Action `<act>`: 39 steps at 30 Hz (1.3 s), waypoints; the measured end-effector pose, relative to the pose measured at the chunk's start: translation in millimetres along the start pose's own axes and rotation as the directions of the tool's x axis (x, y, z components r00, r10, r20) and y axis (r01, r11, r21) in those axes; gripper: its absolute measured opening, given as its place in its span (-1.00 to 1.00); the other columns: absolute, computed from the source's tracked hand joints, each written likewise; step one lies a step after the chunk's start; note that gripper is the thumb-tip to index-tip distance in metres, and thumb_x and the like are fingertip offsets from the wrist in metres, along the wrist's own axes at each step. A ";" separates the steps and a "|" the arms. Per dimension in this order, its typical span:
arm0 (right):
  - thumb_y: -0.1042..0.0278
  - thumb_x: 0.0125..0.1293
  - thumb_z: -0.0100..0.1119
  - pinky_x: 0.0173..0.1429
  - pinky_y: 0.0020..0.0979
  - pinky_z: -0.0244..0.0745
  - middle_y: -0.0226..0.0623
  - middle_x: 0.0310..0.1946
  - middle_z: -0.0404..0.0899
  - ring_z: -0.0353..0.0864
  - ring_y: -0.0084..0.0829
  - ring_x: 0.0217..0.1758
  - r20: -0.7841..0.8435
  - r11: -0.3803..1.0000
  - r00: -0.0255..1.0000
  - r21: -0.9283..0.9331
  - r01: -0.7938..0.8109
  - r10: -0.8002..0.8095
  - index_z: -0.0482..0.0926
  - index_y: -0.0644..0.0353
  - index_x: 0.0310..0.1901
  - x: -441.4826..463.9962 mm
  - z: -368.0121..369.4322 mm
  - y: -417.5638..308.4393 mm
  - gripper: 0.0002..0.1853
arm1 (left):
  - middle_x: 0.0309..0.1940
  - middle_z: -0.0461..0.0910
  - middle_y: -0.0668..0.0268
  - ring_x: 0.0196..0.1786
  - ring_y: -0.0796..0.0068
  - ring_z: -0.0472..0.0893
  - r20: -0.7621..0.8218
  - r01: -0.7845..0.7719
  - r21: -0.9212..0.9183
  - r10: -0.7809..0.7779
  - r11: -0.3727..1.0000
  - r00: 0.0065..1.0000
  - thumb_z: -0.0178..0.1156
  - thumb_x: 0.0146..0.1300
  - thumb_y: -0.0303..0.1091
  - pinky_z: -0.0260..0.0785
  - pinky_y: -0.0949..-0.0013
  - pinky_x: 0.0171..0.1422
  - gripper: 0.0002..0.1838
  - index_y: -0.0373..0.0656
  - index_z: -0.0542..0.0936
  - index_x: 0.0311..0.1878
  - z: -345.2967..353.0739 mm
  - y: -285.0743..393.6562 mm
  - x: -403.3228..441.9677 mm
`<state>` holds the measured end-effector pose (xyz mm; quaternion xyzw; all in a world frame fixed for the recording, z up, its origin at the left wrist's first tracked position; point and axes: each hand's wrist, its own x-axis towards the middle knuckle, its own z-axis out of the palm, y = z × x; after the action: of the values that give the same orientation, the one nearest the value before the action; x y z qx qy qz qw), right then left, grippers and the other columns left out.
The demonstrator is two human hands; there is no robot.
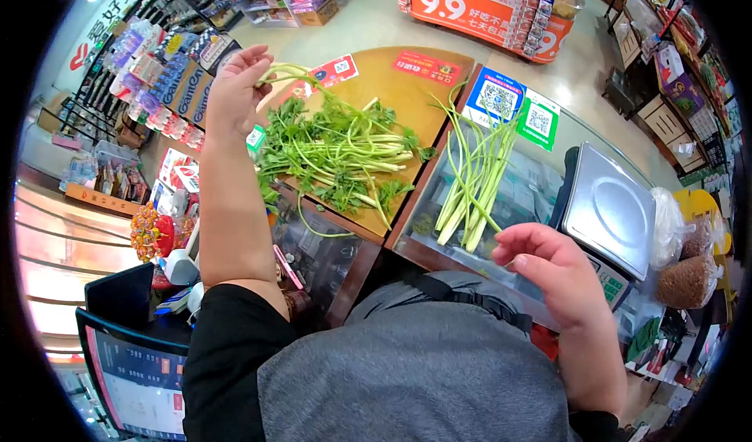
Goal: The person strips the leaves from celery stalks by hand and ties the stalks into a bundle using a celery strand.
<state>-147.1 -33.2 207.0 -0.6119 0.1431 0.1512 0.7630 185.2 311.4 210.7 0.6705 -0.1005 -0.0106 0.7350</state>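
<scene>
My left hand (237, 89) is closed around the end of a thin green celery stalk (291, 71), above the left side of a leafy pile. That pile of celery (337, 148), with leaves and pale stalks, lies spread on a yellow-brown tabletop (435, 106). To its right, a bunch of stripped celery stalks (475, 179) rests on a glass counter (533, 179), cut ends toward me. My right hand (552, 273) is just beyond those ends, fingers curled toward the thumb in a pinch. Whatever is between them is too small to make out.
A metal-topped scale (611, 207) stands on the right, beside plastic bags of brown goods (689, 281). QR code cards (513, 105) lie behind the stalks. At lower left is a monitor (133, 379). An orange promotion stand (478, 11) and stocked shelves are farther back.
</scene>
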 end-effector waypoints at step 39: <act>0.37 0.17 0.09 0.19 -0.18 0.34 -0.29 0.16 0.44 0.36 -0.24 0.26 0.323 -0.326 0.846 -0.926 0.190 -0.426 0.64 0.04 -0.16 178.1 -7.4 158.6 -0.78 | -0.36 0.51 0.44 -0.38 0.60 0.49 0.253 0.779 0.011 -0.755 0.627 0.605 0.03 0.38 -0.40 0.33 0.53 -0.32 -0.89 -0.09 0.55 -0.16 126.2 -184.4 -236.4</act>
<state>-49.1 2.0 -7.6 -0.9889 -0.1389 -0.0537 -0.0020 -44.8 204.3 7.2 0.6045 0.1119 -0.4085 0.6746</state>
